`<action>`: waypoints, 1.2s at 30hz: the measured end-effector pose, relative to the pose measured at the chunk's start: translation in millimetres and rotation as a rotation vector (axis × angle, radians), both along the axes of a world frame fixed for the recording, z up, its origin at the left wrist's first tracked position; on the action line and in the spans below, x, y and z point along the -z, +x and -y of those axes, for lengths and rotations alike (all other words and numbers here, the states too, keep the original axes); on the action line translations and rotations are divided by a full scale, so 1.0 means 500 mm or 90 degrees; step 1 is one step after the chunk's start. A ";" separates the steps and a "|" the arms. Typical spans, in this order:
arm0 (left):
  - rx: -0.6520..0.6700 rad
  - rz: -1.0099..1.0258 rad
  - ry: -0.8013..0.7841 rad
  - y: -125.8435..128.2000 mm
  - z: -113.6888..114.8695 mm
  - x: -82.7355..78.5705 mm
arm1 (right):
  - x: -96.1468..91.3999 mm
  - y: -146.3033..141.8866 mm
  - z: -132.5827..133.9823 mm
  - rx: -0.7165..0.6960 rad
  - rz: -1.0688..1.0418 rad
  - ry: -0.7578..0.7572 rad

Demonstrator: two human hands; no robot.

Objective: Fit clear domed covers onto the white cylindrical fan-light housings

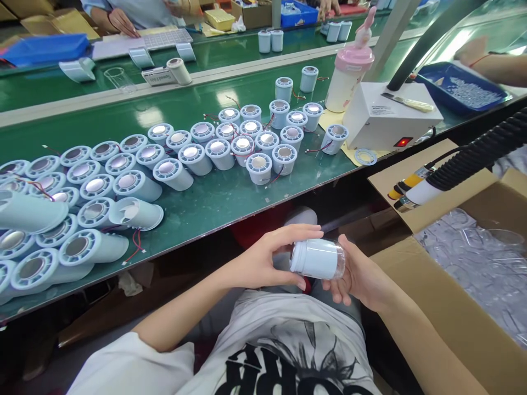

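Observation:
Over my lap I hold a light blue cylindrical housing (321,259) lying on its side, with a transparent plastic cup around its right part. My left hand (259,258) grips its left end, fingers above and thumb below. Against the closed right end of the cup presses my right hand (366,277), its fingers curled underneath. Many similar light blue housings (259,164) stand or lean on the green bench in front of me, some with thin red and black wires.
A carton of transparent cups (465,247) stands at my right. On the bench are a white box with a lit red switch (387,118), a pink-lidded bottle (349,71), a pale ring (365,157) and a blue tray (461,90). Other people's hands (121,22) work across the bench.

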State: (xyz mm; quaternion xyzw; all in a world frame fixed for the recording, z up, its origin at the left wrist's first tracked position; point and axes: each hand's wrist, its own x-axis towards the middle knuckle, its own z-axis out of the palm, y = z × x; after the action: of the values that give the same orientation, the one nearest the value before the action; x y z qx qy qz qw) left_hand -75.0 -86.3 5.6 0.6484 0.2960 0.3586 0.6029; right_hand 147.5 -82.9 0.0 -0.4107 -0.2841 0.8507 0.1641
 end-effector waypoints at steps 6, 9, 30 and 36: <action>-0.015 -0.046 -0.062 0.019 0.007 -0.016 | 0.016 0.019 0.017 0.011 0.061 0.167; -0.023 -0.041 -0.136 0.028 0.010 -0.026 | 0.030 0.043 0.026 0.107 0.125 0.499; 0.042 0.008 0.010 0.027 0.005 -0.023 | 0.014 0.075 0.034 0.115 0.151 1.106; 0.080 0.011 -0.087 0.022 0.002 -0.027 | 0.009 0.062 0.048 0.092 0.018 0.532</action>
State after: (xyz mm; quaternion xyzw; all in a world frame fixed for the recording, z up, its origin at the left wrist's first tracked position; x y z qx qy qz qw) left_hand -63.9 -87.6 19.2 0.6202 0.2732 0.3043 0.6694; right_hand 178.5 -107.0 -4.6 -0.3395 -0.5770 0.6430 0.3720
